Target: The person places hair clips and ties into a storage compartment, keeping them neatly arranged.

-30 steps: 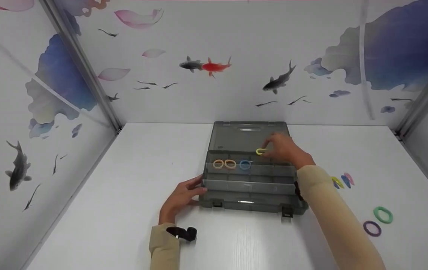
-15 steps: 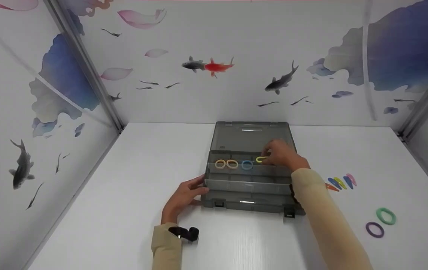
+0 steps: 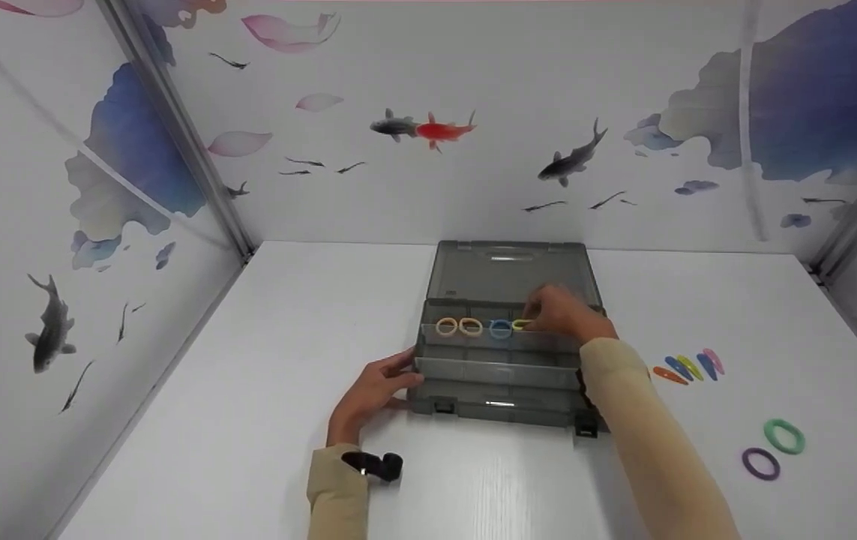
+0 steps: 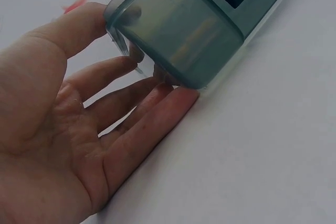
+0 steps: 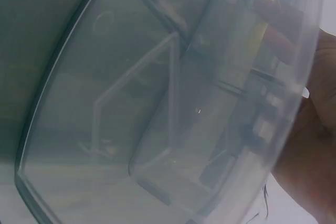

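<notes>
A grey see-through compartment box [image 3: 503, 367] lies on the white table with its lid laid back. My right hand [image 3: 559, 309] is down in the back row, pinching a yellow hair tie [image 3: 519, 325]. To its left, two pale orange hair ties [image 3: 471, 327] and a blue hair tie [image 3: 500, 329] stand in that row. Through the box wall, the right wrist view shows the yellow hair tie [image 5: 255, 43] by the fingertips. My left hand [image 3: 372, 390] rests on the box's left side; in the left wrist view its fingertips touch the corner.
Several hair clips [image 3: 687, 366], orange, blue, yellow and pink, lie right of the box. Nearer the front right are a green hair tie [image 3: 784, 436] and a purple hair tie [image 3: 761, 464]. Printed wall panels [image 3: 503, 187] close off the back and sides.
My right hand has lowered the yellow hair tie into the back row, beside the blue one. My left hand stays on the box. The head view has shifted slightly.
</notes>
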A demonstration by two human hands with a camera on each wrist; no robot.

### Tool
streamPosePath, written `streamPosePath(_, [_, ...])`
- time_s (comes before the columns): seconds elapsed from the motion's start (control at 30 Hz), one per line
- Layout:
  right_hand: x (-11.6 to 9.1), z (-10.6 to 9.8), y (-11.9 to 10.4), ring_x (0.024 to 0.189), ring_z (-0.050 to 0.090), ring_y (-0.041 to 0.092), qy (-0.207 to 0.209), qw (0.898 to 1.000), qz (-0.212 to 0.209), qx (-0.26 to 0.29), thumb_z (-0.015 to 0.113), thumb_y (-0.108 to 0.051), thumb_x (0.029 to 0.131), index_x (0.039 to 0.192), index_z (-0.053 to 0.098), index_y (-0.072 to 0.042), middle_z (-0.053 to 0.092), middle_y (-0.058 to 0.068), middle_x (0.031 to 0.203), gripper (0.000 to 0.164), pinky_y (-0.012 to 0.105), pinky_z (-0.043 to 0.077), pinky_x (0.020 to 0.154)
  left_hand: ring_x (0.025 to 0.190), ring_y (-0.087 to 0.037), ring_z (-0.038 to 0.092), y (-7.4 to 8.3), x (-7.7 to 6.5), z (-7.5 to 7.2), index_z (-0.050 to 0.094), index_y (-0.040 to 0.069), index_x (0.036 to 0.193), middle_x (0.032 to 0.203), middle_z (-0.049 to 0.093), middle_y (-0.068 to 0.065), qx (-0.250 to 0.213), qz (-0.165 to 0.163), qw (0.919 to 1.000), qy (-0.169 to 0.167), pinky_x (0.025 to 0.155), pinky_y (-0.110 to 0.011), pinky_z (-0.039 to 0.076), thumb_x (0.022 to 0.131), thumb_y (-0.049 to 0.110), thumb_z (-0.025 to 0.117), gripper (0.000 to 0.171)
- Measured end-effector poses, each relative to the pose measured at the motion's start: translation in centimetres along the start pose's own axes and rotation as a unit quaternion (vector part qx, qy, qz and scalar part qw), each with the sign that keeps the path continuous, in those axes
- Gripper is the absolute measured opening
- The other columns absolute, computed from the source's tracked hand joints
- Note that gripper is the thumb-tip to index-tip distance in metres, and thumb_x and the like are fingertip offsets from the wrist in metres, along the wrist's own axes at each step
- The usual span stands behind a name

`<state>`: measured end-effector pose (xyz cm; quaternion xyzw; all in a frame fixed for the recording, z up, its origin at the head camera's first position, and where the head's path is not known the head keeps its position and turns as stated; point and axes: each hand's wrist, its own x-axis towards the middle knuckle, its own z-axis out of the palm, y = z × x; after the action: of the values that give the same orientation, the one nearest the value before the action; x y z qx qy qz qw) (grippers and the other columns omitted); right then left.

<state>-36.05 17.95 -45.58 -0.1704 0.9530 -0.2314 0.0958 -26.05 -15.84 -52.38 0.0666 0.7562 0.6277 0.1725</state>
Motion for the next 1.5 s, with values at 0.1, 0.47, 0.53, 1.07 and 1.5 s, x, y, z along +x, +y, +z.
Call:
streamPosePath(0.1, [0.0,0.0,-0.2,0.115,0.059,0.037,0.002,1.0,0.001,-0.023,0.078,-0.018,0.087,0.098,0.078,-0.005,0.068,0.017,0.121,0.017,0.064,0.038,0.108,0.142,-0.037,0.045,0.1,0.0,0.0,0.039,0.016,0.155,0.163,0.032,-0.016,-0.003,-0.002,1.0,0.001,0.098,-0.048,0.056,0.095,0.031,0.07,0.07])
streamPosePath(0.47, [-0.2,-0.1,0.9,0.133,0.047,0.047,0.005,0.998,-0.047,-0.049,0.076,-0.013,0.088,0.104,0.077,0.0,0.056,0.026,0.14,0.022,0.06,0.041,0.11,0.141,-0.037,0.047,-0.2,0.2,-0.1,0.04,0.018,0.155,0.163,0.033,-0.015,0.005,-0.007,0.9999,0.008,0.096,-0.047,0.057,0.094,0.031,0.07,0.069])
streamPosePath(0.53, [-0.4,-0.2,1.2,0.133,0.046,0.049,0.006,0.997,-0.05,-0.056,0.076,-0.012,0.087,0.105,0.077,0.002,0.055,0.028,0.141,0.022,0.061,0.041,0.109,0.14,-0.037,0.047,-0.2,0.1,-0.1,0.041,0.017,0.154,0.162,0.034,-0.015,0.006,-0.009,0.9999,0.011,0.095,-0.046,0.057,0.094,0.031,0.07,0.068])
streamPosePath(1.07, [-0.6,-0.2,1.4,0.144,0.033,0.05,0.018,0.996,-0.05,-0.069,0.075,-0.007,0.087,0.097,0.081,-0.003,0.05,0.026,0.149,0.011,0.066,0.029,0.117,0.142,-0.037,0.045,0.0,0.1,0.0,0.04,0.017,0.155,0.163,0.033,-0.016,0.005,-0.006,0.9999,0.008,0.096,-0.047,0.056,0.094,0.032,0.07,0.07])
streamPosePath(1.5, [-0.9,-0.2,1.2,0.138,0.042,0.048,0.032,0.996,-0.038,0.068,0.069,-0.01,0.093,0.116,0.073,0.001,0.044,0.028,0.15,0.025,0.061,0.039,0.111,0.141,-0.037,0.047,-0.2,0.2,-0.2,0.041,0.017,0.154,0.162,0.035,-0.016,0.007,-0.001,1.0,0.003,0.096,-0.048,0.057,0.094,0.031,0.071,0.069])
